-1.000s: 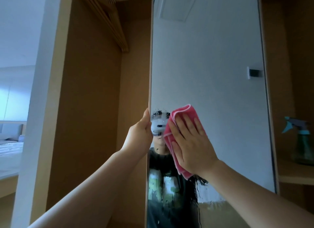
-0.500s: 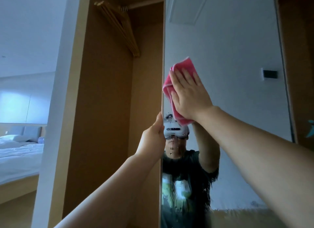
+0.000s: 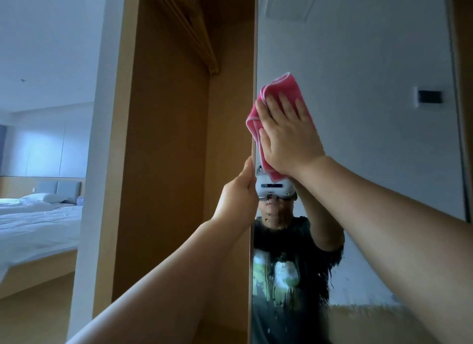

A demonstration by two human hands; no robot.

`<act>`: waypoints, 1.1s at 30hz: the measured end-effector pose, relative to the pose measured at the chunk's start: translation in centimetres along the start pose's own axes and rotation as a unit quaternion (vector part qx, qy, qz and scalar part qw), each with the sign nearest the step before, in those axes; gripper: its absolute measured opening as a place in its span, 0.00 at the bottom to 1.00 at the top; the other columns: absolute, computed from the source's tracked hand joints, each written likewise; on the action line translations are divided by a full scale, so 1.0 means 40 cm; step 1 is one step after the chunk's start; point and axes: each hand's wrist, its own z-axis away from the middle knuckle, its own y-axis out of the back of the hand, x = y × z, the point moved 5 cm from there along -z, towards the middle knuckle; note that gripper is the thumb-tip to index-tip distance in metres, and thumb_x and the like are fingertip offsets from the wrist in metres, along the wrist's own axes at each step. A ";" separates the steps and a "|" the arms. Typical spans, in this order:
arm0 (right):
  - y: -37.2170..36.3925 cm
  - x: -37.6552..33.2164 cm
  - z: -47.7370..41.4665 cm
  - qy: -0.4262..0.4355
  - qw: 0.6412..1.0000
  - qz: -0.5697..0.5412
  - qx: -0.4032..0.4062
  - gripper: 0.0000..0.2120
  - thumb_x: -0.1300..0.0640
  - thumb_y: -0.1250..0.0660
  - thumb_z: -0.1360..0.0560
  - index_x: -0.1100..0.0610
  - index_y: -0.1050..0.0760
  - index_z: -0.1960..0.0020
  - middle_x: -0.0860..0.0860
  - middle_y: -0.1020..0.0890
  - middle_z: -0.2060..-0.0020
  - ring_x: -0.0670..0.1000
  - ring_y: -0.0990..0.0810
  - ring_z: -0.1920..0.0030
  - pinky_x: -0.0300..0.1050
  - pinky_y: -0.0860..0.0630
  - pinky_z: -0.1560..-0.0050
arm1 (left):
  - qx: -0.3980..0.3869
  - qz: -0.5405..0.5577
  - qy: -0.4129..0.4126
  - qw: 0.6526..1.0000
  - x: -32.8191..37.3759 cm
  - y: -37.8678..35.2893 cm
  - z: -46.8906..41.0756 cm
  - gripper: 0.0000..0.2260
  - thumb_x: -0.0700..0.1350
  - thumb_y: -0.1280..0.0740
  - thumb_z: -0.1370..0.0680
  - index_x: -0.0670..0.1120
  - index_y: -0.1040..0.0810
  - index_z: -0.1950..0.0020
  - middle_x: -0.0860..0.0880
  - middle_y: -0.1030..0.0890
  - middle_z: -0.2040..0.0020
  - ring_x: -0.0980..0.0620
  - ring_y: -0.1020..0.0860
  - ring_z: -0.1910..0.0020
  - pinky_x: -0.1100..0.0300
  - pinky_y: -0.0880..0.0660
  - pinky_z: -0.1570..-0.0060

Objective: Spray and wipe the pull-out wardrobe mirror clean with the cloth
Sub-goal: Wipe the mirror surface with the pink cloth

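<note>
My right hand (image 3: 286, 136), fingers spread flat, presses the pink cloth (image 3: 284, 86) against the mirror (image 3: 358, 138) near its left edge, gripped by my left hand (image 3: 238, 203); lower down the mirror, spray droplets (image 3: 294, 279) await wiping.

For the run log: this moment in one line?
right hand presses pink cloth on mirror; left hand grips mirror edge; droplets lower down

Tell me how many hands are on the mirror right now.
2. The left hand grips the left edge of the mirror; the right hand presses the pink cloth flat on the glass just above it.
</note>
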 end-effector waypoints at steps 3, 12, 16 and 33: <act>-0.006 -0.017 0.036 0.006 1.000 -0.010 -0.004 0.27 0.47 0.58 0.18 0.57 0.45 0.22 0.58 0.41 0.24 0.62 0.44 0.24 0.61 0.47 0.25 | -0.001 -0.023 -0.021 1.000 0.007 0.002 0.000 0.24 0.38 0.47 0.18 0.57 0.40 0.24 0.56 0.28 0.32 0.79 0.27 0.62 0.83 0.34 0.66; -0.016 -0.070 0.162 0.018 0.999 -0.013 -0.028 0.29 0.45 0.59 0.18 0.58 0.47 0.22 0.59 0.42 0.24 0.62 0.47 0.24 0.62 0.48 0.25 | 0.006 -0.069 -0.033 0.997 0.002 0.009 0.008 0.18 0.40 0.47 0.19 0.53 0.31 0.31 0.45 0.21 0.64 0.49 0.24 0.68 0.52 0.23 0.67; -0.020 -0.085 0.209 0.011 0.999 -0.022 -0.036 0.29 0.45 0.59 0.19 0.58 0.48 0.22 0.59 0.44 0.23 0.62 0.49 0.23 0.62 0.48 0.25 | -0.005 -0.055 -0.039 0.998 0.002 0.011 0.023 0.16 0.37 0.47 0.20 0.47 0.27 0.36 0.49 0.22 0.66 0.44 0.24 0.68 0.47 0.22 0.63; -0.035 -0.131 0.346 0.031 0.996 -0.063 -0.061 0.29 0.45 0.63 0.18 0.58 0.48 0.22 0.59 0.45 0.23 0.61 0.50 0.23 0.61 0.49 0.25 | -0.033 -0.014 -0.031 0.999 -0.057 0.006 0.086 0.19 0.39 0.45 0.20 0.56 0.30 0.32 0.54 0.18 0.48 0.54 0.20 0.48 0.53 0.23 0.44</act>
